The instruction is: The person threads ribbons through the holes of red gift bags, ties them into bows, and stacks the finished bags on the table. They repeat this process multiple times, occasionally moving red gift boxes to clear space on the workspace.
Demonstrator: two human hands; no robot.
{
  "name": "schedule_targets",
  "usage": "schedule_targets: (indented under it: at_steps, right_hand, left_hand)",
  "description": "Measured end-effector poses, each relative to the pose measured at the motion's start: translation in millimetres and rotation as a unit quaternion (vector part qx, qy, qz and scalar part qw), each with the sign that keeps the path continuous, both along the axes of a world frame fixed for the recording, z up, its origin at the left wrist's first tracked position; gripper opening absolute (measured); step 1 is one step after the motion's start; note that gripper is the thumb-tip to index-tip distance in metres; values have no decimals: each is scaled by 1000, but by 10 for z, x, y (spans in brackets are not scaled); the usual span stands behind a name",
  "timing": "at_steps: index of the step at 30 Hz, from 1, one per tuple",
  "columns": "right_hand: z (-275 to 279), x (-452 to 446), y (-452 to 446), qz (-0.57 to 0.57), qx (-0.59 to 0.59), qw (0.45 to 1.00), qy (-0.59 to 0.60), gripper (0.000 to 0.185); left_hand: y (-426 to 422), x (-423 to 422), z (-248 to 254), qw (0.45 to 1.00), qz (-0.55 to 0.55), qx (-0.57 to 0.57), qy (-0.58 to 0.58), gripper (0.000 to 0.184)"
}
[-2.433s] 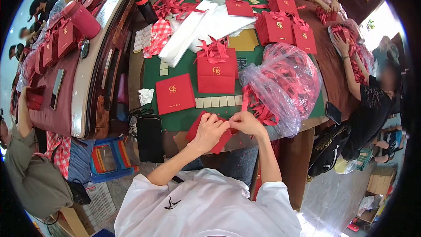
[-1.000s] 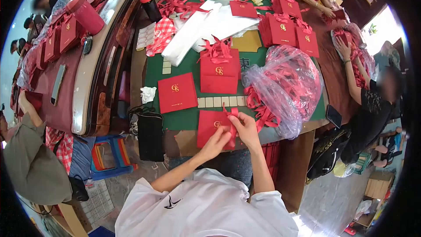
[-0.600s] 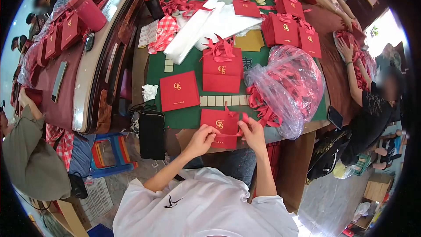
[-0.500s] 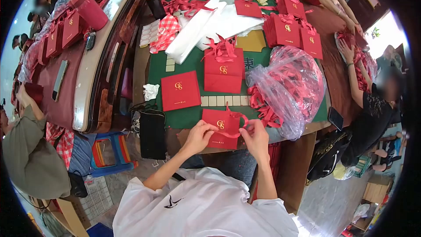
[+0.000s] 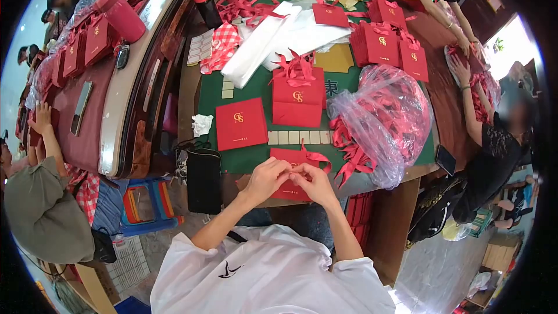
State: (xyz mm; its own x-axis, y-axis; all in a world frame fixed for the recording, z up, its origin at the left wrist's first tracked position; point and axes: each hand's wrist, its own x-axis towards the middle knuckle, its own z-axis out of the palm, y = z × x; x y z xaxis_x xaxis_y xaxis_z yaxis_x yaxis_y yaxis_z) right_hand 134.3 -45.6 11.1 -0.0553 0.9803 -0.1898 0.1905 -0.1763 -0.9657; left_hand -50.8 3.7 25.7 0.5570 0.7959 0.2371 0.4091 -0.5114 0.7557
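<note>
A small red paper gift bag (image 5: 293, 194) with gold lettering lies flat at the near table edge, mostly covered by my hands. From its top a red ribbon handle (image 5: 318, 158) curls out to the right. My left hand (image 5: 268, 178) is closed in a pinch over the bag, and my right hand (image 5: 314, 184) pinches right against it. The bit of ribbon between the fingertips is largely hidden. Just beyond lie a flat red bag (image 5: 240, 124) and an upright stack of red bags (image 5: 297, 104) with ribbon handles.
To the right sits a clear plastic sack (image 5: 389, 119) of red ribbons. Clear plastic sheets (image 5: 261, 40), more red bags (image 5: 381, 43) and a black bottle (image 5: 206, 7) occupy the far side. A black pouch (image 5: 204, 180) hangs at the left edge. Other people work on both sides.
My right hand has moved left, so both hands' fingertips now meet over the bag. The ribbon stretched between them has bunched, its loop left lying to the right.
</note>
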Motion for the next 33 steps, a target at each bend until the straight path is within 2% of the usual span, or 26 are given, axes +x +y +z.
schedule_targets:
  at_steps: [1,4,5,7,8,10,11,13,14,16,19,26,33]
  right_hand:
    - [-32,22,0,8,-40,998,56,19]
    - [-43,56,-7,-21,-55,997,56,18]
    - [-25,51,-8,-22,-54,997,56,18]
    - [57,16,-16,-72,-74,994,-32,18]
    - [38,-12,-20,-73,-73,994,-33,18]
    - [-50,-73,-18,-116,-6,989,-90,16]
    - [-79,-101,-14,-117,-5,989,-91,16]
    - [-125,-153,-4,-136,88,974,-158,14]
    - [-153,-164,3,-137,89,974,-159,14]
    - [-196,-192,9,-135,115,955,-237,12]
    - [-207,-244,1,-149,151,940,-269,10]
    - [-79,-304,-52,-160,173,946,-224,10]
    - [76,-359,-161,-165,204,938,-228,10]
  left_hand:
    - [21,-17,-10,1000,-1,0,0,23]
    - [146,-60,-26,1000,-25,15,2,24]
    - [204,-67,-32,999,10,39,13,27]
    - [303,-87,-145,996,51,50,46,35]
    - [325,-80,-202,996,50,51,45,35]
    - [345,-47,-261,985,61,73,145,34]
    - [344,-37,-289,985,61,74,143,34]
    - [332,-21,-302,985,30,71,154,34]
    - [318,-8,-309,985,30,72,153,34]
    - [271,20,-295,987,44,94,124,33]
    - [228,38,-250,987,52,117,99,28]
    - [179,53,-68,985,42,154,59,15]
    - [159,27,-3,996,21,84,39,8]
